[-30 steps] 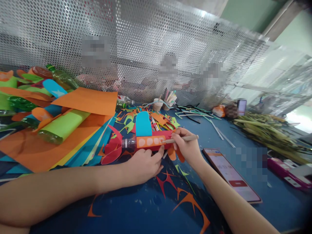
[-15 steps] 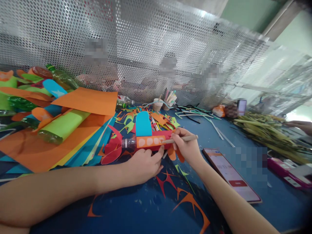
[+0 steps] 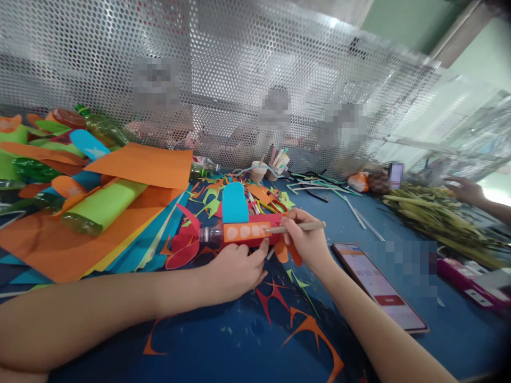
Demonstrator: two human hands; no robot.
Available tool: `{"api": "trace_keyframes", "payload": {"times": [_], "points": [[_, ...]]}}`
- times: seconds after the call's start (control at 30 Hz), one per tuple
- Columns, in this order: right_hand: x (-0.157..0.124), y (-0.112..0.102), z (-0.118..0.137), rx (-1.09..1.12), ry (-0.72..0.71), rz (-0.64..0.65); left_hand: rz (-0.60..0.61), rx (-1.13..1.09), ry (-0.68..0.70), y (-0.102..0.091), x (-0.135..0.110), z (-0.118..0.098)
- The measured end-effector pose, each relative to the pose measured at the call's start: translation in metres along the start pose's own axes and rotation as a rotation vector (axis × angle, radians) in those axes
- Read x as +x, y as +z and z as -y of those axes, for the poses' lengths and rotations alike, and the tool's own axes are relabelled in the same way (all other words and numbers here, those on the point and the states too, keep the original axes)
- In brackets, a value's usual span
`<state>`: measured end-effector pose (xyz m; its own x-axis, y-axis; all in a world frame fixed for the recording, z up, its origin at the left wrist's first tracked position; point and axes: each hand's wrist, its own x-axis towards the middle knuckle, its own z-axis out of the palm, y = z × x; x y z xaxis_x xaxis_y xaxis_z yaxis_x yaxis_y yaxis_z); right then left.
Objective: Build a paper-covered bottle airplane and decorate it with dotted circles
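Note:
A clear plastic bottle [image 3: 211,234] lies on its side, wrapped in red paper, with a blue rounded paper piece [image 3: 235,203] standing up from it. Red petal-like paper [image 3: 184,242] sits at its neck end and orange paper flaps [image 3: 282,252] at the other. White rounded spots mark the orange strip [image 3: 244,232] along its side. My left hand [image 3: 233,272] steadies the bottle from the near side, fingers curled and the index finger against the strip. My right hand [image 3: 307,239] pinches a pale-handled paintbrush [image 3: 305,226], its tip at the rightmost spot.
Coloured paper sheets [image 3: 139,165] and decorated bottles [image 3: 101,207] pile up at left. Paper scraps [image 3: 315,332] lie about. Two cups [image 3: 258,171] stand before a perforated metal screen [image 3: 239,69]. A phone [image 3: 379,287] lies at right, near dried stalks [image 3: 435,218] and another person's hand [image 3: 467,190].
The paintbrush tip has shifted slightly right at the last spot. My left hand and the bottle stay in place. The other person's hand at far right has risen and moved left.

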<state>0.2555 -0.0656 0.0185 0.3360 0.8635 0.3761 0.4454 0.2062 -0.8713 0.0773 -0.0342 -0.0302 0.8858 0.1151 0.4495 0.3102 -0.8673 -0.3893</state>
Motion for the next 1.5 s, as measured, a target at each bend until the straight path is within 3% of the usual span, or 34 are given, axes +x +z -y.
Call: {"api": "trace_keyframes", "payload": {"times": [0.67,1.5], "points": [[0.0,0.0004,-0.0007,-0.02,-0.01,-0.017,0.057,-0.012,-0.005,-0.0082,0.0027,0.0003],[0.0002,0.0006,-0.0006,-0.002,-0.009,-0.001,0.027,-0.029,-0.015,-0.0028,0.0009,0.0]]}}
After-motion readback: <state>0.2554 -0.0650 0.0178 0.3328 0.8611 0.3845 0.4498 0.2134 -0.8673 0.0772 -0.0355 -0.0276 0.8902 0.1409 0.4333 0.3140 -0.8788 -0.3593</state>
